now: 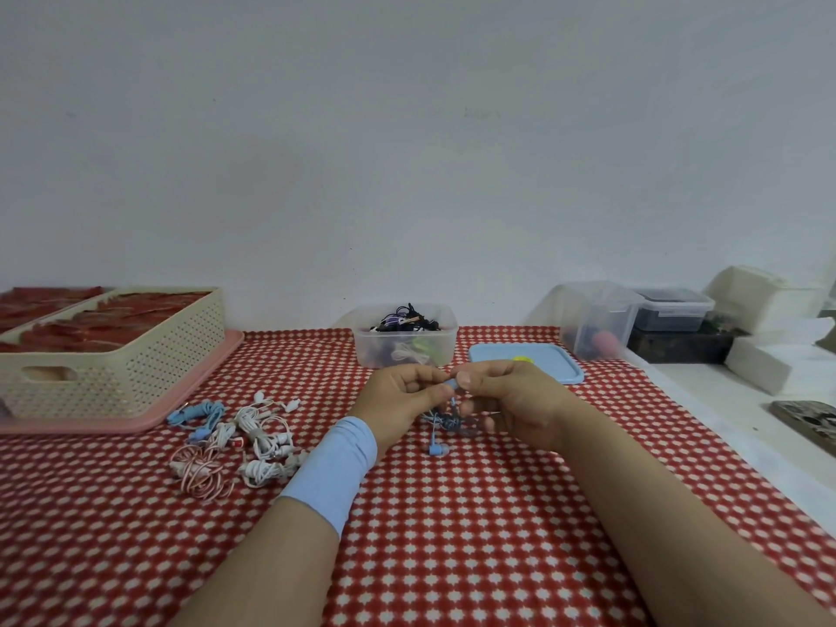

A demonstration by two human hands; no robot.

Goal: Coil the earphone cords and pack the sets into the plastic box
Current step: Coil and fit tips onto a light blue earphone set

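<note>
Far left of the hands: a cream perforated basket (113,355) holding red items, seated on a pink tray (135,423). Both are well apart from the left hand.

Left of the left hand, on the red-and-white tablecloth (452,536): a heap of loose earphone sets. It holds a blue coil (199,411) at the far edge, several white sets (262,427) in the middle and a pink set (199,475) at the near edge. The cords overlap, and none touches a hand.

Left hand (398,395): fingers curled, thumb and forefinger pinching the top of the blue earphone set (445,423). A pale blue wristband (334,472) covers the wrist.

Blue earphone set: held between the two hands, just above the cloth. Its cord is bunched in a small tangle under the fingers, and one earbud (438,450) hangs down from it, low over the cloth or resting on it.

Right hand (511,400): fingers curled, thumb and forefinger pinching the same set, almost meeting the left thumb. The lower fingers close around the tangle.

Beyond the hands, straight ahead: the plastic box (405,341), clear and open, already piled with coiled sets, dark ones on top. The knuckles partly hide its near wall.

Beyond the right hand: a blue lid (543,362) lying flat, with something yellow on it, mostly hidden behind the fingers.

Far right of the right hand, off the cloth: a clear container (597,319), a dark-lidded tub (674,310) on a dark box, and white blocks (769,296).
</note>
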